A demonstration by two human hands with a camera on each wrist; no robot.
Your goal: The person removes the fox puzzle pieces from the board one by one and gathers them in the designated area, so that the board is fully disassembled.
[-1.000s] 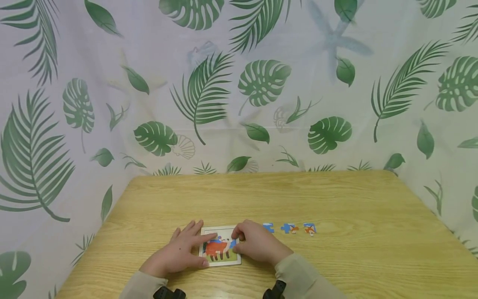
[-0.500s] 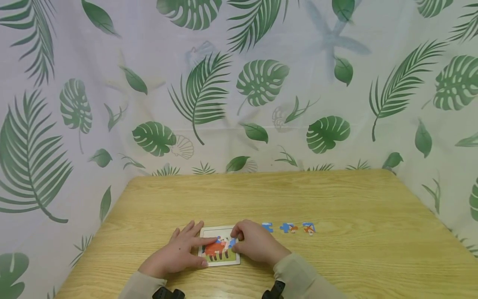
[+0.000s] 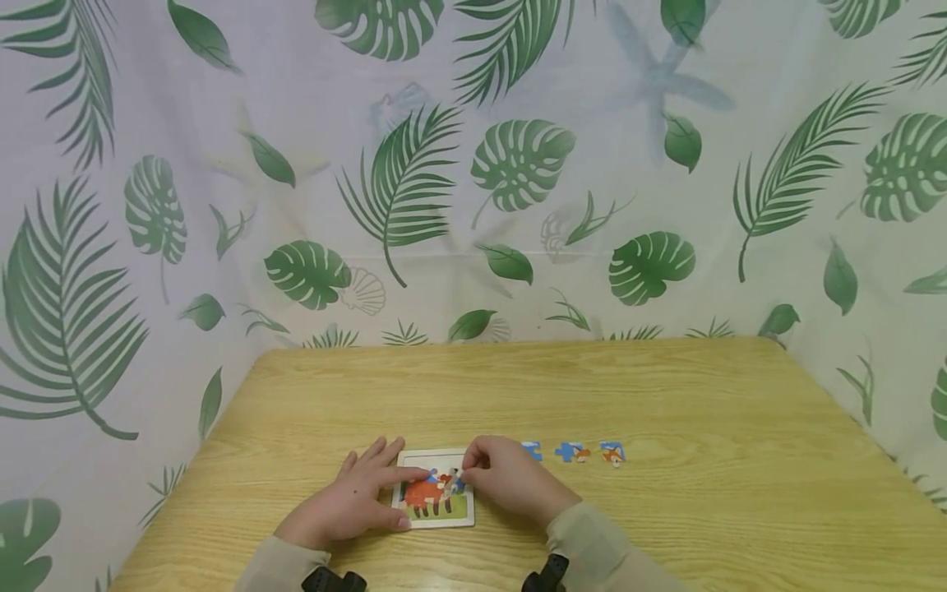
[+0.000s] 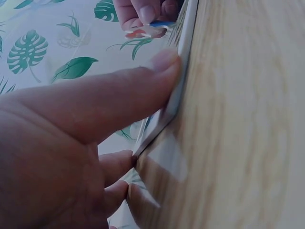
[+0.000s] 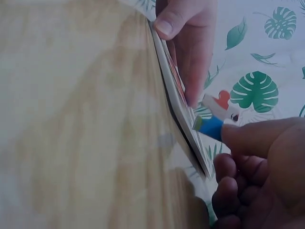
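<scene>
A small jigsaw tray (image 3: pixel 435 453) with a pale rim lies on the table, showing a red animal on green ground and a bare white strip at its top. My left hand (image 3: pixel 353 497) rests across its left side, fingers spread, thumb on the near-left corner and forefinger on the picture. At the tray's right side, my right hand (image 3: pixel 514 478) pinches a puzzle piece between thumb and forefinger. In the right wrist view this puzzle piece (image 5: pixel 210 128) is blue, white and red and is tilted above the tray. Part of it hides behind the fingers.
Three loose puzzle pieces lie in a row to the right: a blue piece (image 3: pixel 531 450) partly behind the right hand, a blue-and-orange piece (image 3: pixel 570 452) and a fox-face piece (image 3: pixel 612 453). A leaf-print cloth (image 3: pixel 444 312) hangs behind the wooden table (image 3: pixel 666 395).
My right hand has lifted the puzzle piece slightly, and it now tilts up from the picture. The left hand keeps its place on the tray.
</scene>
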